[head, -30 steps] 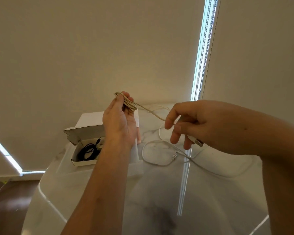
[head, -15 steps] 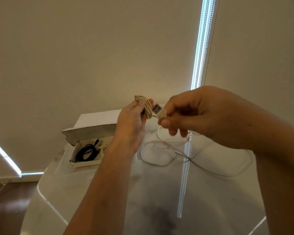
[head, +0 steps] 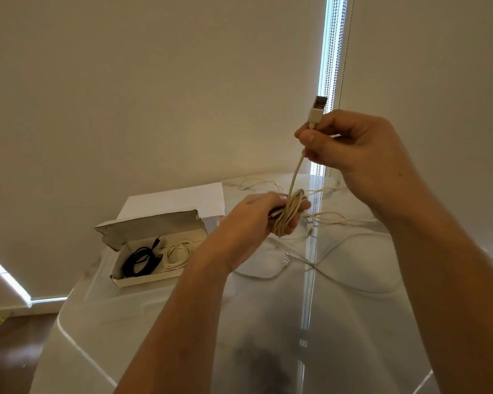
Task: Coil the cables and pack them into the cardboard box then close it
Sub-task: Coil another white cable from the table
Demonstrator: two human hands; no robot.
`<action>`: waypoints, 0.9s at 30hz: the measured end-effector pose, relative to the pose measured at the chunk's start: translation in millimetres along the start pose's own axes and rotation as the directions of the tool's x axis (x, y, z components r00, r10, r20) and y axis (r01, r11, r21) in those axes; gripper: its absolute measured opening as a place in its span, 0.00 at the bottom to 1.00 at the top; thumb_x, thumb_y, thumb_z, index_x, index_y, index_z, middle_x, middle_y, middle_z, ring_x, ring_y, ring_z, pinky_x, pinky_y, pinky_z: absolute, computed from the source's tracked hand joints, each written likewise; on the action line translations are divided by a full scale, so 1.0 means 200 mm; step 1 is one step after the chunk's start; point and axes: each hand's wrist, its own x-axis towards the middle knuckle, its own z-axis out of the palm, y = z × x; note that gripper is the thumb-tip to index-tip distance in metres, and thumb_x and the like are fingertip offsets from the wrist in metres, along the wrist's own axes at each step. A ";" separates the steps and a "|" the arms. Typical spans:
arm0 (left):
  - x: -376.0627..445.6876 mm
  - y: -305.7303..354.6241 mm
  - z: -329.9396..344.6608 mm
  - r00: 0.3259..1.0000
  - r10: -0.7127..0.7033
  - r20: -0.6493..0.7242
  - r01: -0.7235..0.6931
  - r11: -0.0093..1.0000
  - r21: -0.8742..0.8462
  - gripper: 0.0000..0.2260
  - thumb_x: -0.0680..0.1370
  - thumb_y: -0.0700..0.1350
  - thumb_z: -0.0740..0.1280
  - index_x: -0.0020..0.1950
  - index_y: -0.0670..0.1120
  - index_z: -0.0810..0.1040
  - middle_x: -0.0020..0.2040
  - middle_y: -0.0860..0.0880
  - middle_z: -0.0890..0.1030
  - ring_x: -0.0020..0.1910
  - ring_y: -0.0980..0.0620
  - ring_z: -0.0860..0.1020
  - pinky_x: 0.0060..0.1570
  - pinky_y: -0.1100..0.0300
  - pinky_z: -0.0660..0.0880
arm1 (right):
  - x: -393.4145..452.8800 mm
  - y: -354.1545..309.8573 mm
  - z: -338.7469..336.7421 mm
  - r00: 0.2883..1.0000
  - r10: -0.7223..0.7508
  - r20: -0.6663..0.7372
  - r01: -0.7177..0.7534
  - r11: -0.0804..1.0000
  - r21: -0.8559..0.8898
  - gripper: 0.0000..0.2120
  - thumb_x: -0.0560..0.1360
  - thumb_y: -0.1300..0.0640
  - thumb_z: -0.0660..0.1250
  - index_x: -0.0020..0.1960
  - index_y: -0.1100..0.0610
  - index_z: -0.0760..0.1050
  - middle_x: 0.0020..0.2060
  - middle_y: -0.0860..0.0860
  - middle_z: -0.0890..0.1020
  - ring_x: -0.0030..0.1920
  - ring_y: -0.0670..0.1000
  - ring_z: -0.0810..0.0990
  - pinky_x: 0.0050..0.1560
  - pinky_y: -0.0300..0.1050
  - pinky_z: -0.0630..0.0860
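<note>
My left hand (head: 254, 220) holds a cream cable bundle (head: 289, 216) coiled into a tight loop above the table. My right hand (head: 350, 146) is raised above it and pinches the same cable just below its USB plug (head: 318, 109), which points up. A short stretch of cable runs taut between the two hands. The open cardboard box (head: 143, 280) lies at the left with its lid (head: 151, 226) tilted back. Inside it lie a black coiled cable (head: 141, 260) and a cream coiled cable (head: 178, 255).
Several loose white cables (head: 325, 265) lie spread over the glossy marble table (head: 182, 322) to the right of the box. A white sheet (head: 177, 200) lies behind the box. Roller blinds hang close behind the table. A dark floor shows at the lower left.
My right hand has lifted up and to the right, pulling the plug end of the cable away from the coil. My left hand has dropped lower with the bundle.
</note>
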 end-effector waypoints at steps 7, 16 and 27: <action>-0.02 0.00 0.01 0.981 0.113 0.160 -0.133 0.984 0.117 0.22 0.80 0.55 0.64 0.57 0.38 0.84 0.37 0.49 0.70 0.37 0.55 0.69 0.43 0.63 0.69 | 0.01 0.12 0.00 0.974 0.169 -0.148 -0.146 0.978 0.151 0.21 0.73 0.59 0.77 0.62 0.56 0.73 0.40 0.57 0.87 0.41 0.55 0.87 0.48 0.49 0.84; -0.03 0.03 0.01 0.985 0.146 0.094 -0.139 0.987 -0.079 0.17 0.86 0.49 0.56 0.49 0.41 0.79 0.35 0.50 0.70 0.36 0.55 0.68 0.44 0.61 0.66 | 0.02 0.22 0.00 0.940 0.324 0.106 -0.329 0.943 0.038 0.07 0.78 0.61 0.70 0.54 0.57 0.85 0.44 0.54 0.88 0.48 0.50 0.87 0.52 0.43 0.83; 0.00 0.02 -0.01 0.980 0.188 0.066 -0.157 0.933 -0.325 0.16 0.82 0.51 0.60 0.51 0.41 0.81 0.40 0.48 0.73 0.38 0.55 0.69 0.45 0.62 0.72 | 0.00 0.22 0.05 0.958 0.243 0.150 -0.240 0.970 -0.041 0.06 0.77 0.59 0.71 0.53 0.56 0.85 0.43 0.51 0.88 0.45 0.49 0.87 0.47 0.39 0.83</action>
